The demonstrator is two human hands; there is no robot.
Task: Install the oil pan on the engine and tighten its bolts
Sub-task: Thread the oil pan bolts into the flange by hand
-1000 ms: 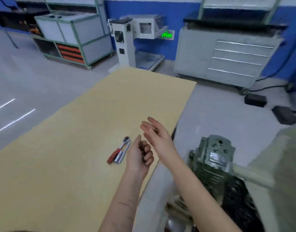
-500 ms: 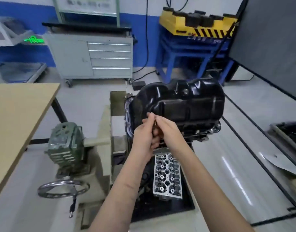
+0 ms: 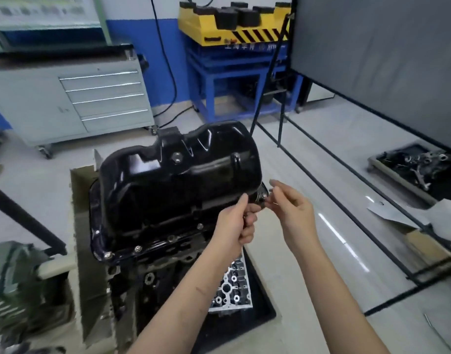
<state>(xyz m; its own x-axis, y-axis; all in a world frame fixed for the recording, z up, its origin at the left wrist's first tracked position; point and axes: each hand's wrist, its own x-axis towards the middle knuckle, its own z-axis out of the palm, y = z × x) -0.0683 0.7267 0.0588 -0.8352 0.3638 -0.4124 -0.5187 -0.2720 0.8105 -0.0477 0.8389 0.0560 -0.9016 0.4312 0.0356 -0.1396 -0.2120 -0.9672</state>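
Pan [image 3: 178,180] is sitting on the engine [image 3: 152,254]. We are curling our left hand [image 3: 235,226] around spare bolts, apparently, while our right hand [image 3: 290,208] is pinching one at the flange corner; start it straight, finger-tight.

Just left of the pinching fingers, the oil pan [image 3: 178,180] is showing glossy black. Well beyond them, a platform [image 3: 234,29] is showing yellow with black diagonal stripes, above a blue frame [image 3: 219,72].

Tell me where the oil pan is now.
In the head view the black oil pan sits centre-left on top of the engine, in front of the grey drawer cabinet; both hands are at its right end.
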